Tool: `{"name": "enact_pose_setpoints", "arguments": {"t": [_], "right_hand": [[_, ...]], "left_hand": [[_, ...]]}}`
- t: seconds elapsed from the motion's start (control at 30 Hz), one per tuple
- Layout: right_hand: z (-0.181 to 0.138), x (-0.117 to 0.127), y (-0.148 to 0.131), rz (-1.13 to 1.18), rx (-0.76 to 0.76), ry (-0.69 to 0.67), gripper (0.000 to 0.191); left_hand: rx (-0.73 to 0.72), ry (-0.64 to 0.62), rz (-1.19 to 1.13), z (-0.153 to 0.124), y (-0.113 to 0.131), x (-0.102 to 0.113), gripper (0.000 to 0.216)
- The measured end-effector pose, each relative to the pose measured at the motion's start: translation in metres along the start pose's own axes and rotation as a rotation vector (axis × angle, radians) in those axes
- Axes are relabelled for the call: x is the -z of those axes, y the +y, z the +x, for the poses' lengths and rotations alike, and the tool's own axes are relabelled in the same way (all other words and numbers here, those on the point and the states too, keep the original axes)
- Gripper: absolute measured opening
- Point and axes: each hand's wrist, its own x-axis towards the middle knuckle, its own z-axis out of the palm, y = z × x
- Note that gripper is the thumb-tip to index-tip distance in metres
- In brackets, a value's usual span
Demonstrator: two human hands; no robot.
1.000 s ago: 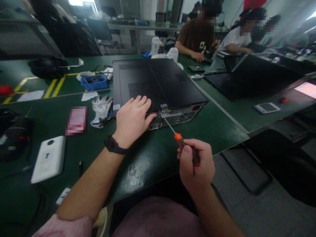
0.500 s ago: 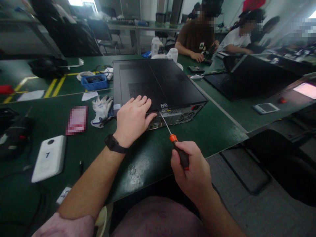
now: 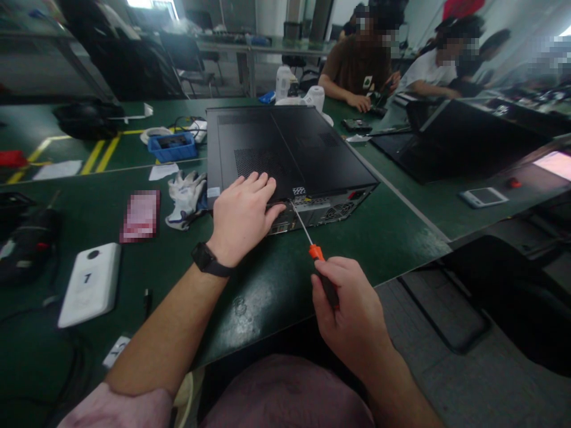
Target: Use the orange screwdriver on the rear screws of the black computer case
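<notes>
A black computer case (image 3: 285,142) lies on its side on the green table, its rear panel with ports and a fan grille facing me. My left hand (image 3: 244,214) rests flat on the case near its rear edge, fingers stretched over the top and thumb at the edge. In my right hand (image 3: 350,306) is a screwdriver (image 3: 316,252) with a black and orange handle. Its thin shaft points up and away from me, with the tip against the upper edge of the rear panel. The exact spot under the tip is too small to make out.
Left of the case lie work gloves (image 3: 185,199), a blue bin (image 3: 172,147), a pink packet (image 3: 140,216), a white power bank (image 3: 90,285) and a power drill (image 3: 27,244). On the right are a black panel (image 3: 450,139) and a phone (image 3: 483,197). Co-workers (image 3: 357,65) sit across the table.
My right hand's grip on the screwdriver handle has turned slightly, with the tip staying at the panel edge. My left hand keeps its place on the case. The whole view has shifted a little.
</notes>
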Motion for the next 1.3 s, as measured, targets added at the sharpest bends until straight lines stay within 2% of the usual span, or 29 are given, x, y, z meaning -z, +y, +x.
{"name": "enact_pose_setpoints", "arguments": {"t": [0.13,0.33,0.4,0.53,0.63,0.77,0.9,1.03,1.2,1.3], "right_hand": [[0.0,-0.003,-0.002,0.059,-0.041,0.021,0.016],[-0.008,-0.015,-0.004,0.223,-0.361,0.2,0.015],[-0.01,-0.017,-0.004,0.302,-0.415,0.213,0.015],[-0.012,-0.017,-0.002,0.282,-0.401,0.221,0.021],[-0.012,-0.018,0.0,0.191,-0.32,0.26,0.025],[-0.012,-0.02,0.003,0.051,-0.211,0.286,0.02],[-0.014,-0.02,0.004,0.009,-0.31,0.307,0.012],[-0.014,-0.021,0.002,0.139,-0.449,0.293,0.014],[-0.013,-0.022,-0.001,0.204,-0.36,0.343,0.027],[-0.015,-0.022,0.0,0.151,-0.39,0.317,0.022]], "left_hand": [[0.007,-0.003,-0.013,0.0,0.0,0.0,0.042],[0.009,0.014,-0.026,-0.001,-0.001,-0.003,0.043],[0.015,0.014,-0.033,-0.001,-0.001,-0.003,0.042],[0.028,0.015,-0.038,-0.001,0.0,-0.002,0.042],[0.032,0.018,-0.048,-0.001,0.001,-0.002,0.041],[0.034,0.023,-0.046,-0.001,0.0,-0.004,0.043],[0.02,0.031,-0.04,-0.002,-0.001,-0.004,0.043],[0.012,0.04,-0.038,-0.002,-0.001,-0.004,0.042],[0.017,0.031,-0.058,-0.002,-0.001,-0.004,0.042],[0.02,0.019,-0.049,-0.002,0.0,-0.002,0.042]]}}
